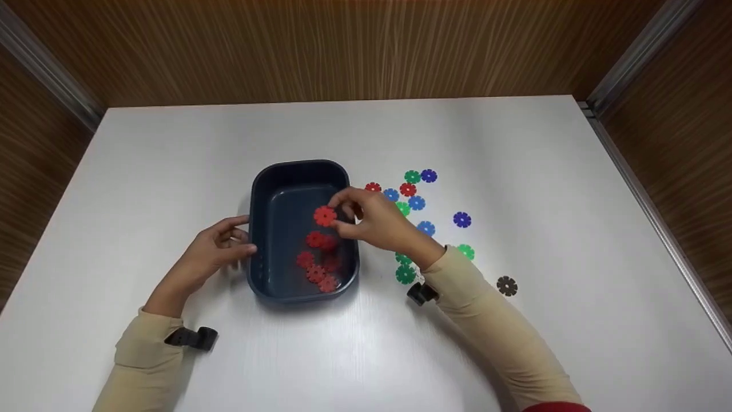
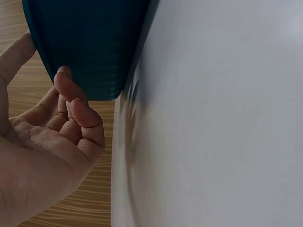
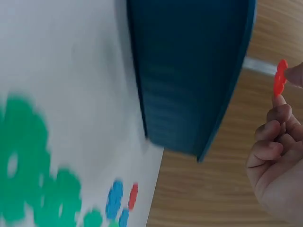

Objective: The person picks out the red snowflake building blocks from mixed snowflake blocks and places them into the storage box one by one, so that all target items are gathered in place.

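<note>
My right hand [image 1: 380, 220] pinches a red interlocking disc [image 1: 325, 216] between thumb and index finger, above the dark blue plastic tub [image 1: 280, 229]. The right wrist view shows the red disc [image 3: 280, 79] edge-on, higher than the tub's rim. Several red discs [image 1: 315, 273] lie in the tub, toward its near right side. My left hand [image 1: 214, 252] is at the tub's left side, its thumb and index fingertip touching the rim and outer wall. In the left wrist view, the other fingers [image 2: 87, 116] of that hand are loosely bent beside the tub.
Right of the tub lie scattered discs: green [image 1: 406, 274], light blue [image 1: 417, 202], dark blue [image 1: 462, 220] and red [image 1: 408, 189]. A brown disc [image 1: 506, 285] lies beside the right forearm. Wood-grain panels [image 1: 343, 51] stand behind the white table [image 1: 189, 137] and at its sides.
</note>
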